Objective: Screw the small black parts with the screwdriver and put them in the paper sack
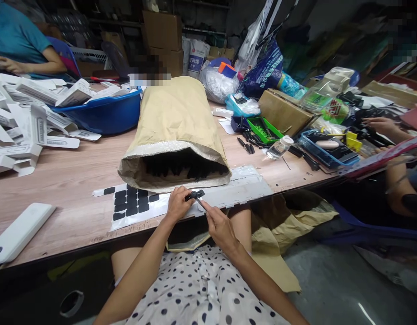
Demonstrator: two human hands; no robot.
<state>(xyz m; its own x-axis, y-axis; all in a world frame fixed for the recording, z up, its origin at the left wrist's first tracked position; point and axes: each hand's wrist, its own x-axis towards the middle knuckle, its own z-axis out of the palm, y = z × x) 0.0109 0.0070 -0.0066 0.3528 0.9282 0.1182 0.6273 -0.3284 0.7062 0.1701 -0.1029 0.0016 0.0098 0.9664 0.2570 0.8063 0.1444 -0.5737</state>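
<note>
My left hand (178,204) is closed around a small black plastic part (191,195) at the table's front edge. In my closed right hand (219,225) is a slim metal tool that looks like tweezers (200,203), its tip meeting the black part. A dark flat piece shows at the tip; whether it is a pad I cannot tell. Left of my hands lies a white sheet with several black rounded pads (132,202). Just behind my hands, the open mouth of a tan woven sack (181,117) shows many black pieces inside.
White boxes (32,122) pile up at the left, around a blue basin (103,113). A white power bank-like device (24,230) lies front left. A green tray (264,130), clear jar (279,147) and blue tray (326,146) stand right. Other people sit at both sides.
</note>
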